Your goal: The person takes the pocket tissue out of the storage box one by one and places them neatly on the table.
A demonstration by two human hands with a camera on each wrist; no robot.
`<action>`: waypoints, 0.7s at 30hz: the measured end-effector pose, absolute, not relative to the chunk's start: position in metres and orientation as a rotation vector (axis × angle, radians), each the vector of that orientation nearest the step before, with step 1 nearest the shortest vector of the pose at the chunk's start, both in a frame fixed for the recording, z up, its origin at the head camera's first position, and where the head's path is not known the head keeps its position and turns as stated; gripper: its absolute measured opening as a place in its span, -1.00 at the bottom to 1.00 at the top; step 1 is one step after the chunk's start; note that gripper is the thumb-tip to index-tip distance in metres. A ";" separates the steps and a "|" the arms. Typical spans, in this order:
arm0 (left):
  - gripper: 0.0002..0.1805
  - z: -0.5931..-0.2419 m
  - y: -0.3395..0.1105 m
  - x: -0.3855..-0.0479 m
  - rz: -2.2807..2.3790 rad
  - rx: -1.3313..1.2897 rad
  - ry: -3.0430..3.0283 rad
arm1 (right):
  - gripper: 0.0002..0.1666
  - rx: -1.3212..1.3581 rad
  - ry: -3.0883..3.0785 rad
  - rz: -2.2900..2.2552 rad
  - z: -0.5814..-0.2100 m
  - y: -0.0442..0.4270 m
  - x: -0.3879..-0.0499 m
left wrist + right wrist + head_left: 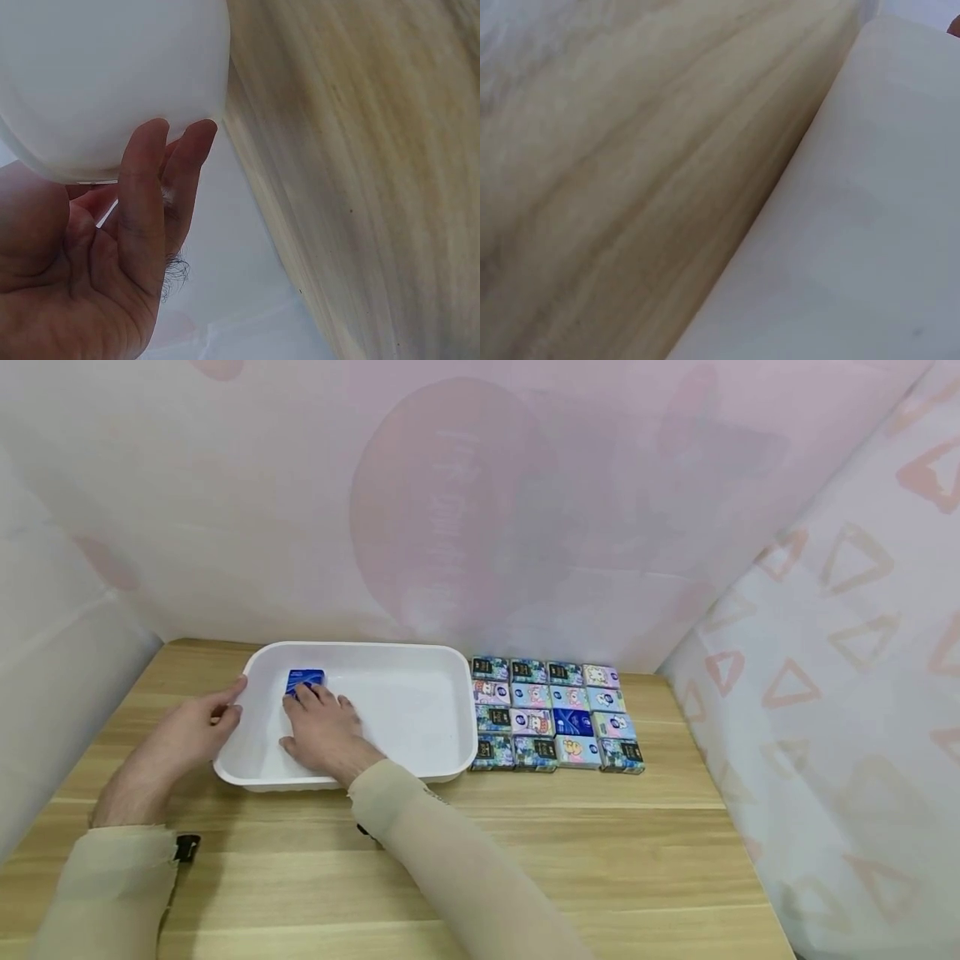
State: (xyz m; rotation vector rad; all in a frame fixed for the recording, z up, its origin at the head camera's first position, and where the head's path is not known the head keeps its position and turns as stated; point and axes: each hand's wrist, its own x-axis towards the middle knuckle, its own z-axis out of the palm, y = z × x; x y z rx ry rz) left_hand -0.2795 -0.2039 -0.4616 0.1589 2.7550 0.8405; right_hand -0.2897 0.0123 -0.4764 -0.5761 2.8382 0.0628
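Note:
A white plastic tray [405, 710] stands at the left of the table. In its upper left part lies a blue tissue packet [304, 677], its near end hidden by my right hand [324, 727]. The fingertips of that hand rest on the packet, thumb spread away from it; whatever lies beneath the palm is hidden. My left hand [197, 727] holds the tray's left end by the rim. In the left wrist view, the fingers [142, 195] of this hand press against the tray's outer wall [112, 75]. The right wrist view shows just the tray's side [855, 210] and table.
Right of the tray, small tissue packets lie in close rows: dark floral ones [536, 753], pastel cartoon ones [577, 752] and a blue one [573, 722]. The wooden table [600, 843] meets a printed wall [465, 510] behind and another at the right.

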 end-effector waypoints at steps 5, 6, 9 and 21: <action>-0.32 -0.461 -0.204 -0.280 0.834 0.155 2.760 | -0.26 -0.573 2.907 0.066 -0.475 0.012 -0.291; -0.32 -0.461 -0.203 -0.280 0.834 0.154 2.762 | -0.29 -0.566 2.921 0.057 -0.475 0.012 -0.291; -0.32 -0.461 -0.204 -0.280 0.831 0.161 2.767 | -0.34 -0.541 2.951 0.024 -0.475 0.012 -0.291; -0.33 -0.462 -0.205 -0.279 0.856 0.192 2.782 | -0.32 -0.404 3.012 -0.088 -0.478 0.016 -0.290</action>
